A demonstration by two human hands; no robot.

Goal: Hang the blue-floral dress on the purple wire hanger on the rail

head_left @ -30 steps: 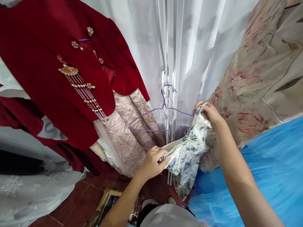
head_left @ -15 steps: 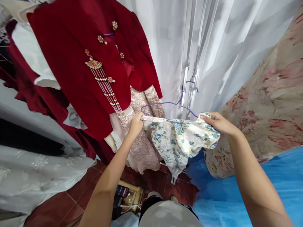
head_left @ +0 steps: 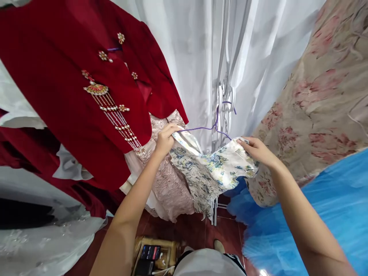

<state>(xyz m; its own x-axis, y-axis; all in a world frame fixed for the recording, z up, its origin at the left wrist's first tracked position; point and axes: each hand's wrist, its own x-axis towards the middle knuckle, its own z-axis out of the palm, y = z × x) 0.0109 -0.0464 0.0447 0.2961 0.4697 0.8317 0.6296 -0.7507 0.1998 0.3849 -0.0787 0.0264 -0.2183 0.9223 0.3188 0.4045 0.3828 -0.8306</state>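
A white garment with blue and green flowers (head_left: pixel 227 168) hangs between my two hands on a thin purple hanger (head_left: pixel 217 124). My left hand (head_left: pixel 166 141) pinches its left strap, close to the left end of the hanger. At the other side, my right hand (head_left: pixel 257 151) grips the right shoulder, thumb on top of the cloth. The hanger's hook points up, beside white bars; whether it is hooked on them I cannot tell. Below, the cloth falls loose in folds.
A red velvet jacket (head_left: pixel 66 103) with beaded brooches hangs at left, above a pink brocade skirt (head_left: pixel 175 184). White curtains (head_left: pixel 184 57) stand behind. Sheer floral fabric (head_left: pixel 310 111) and blue tulle (head_left: pixel 304 214) are at right. A wooden tray (head_left: pixel 172 249) with small dark items sits below.
My left hand has raised its side of the garment, and the strap now opens into a loop. The cloth's left part has swung and blurred. The view has shifted right.
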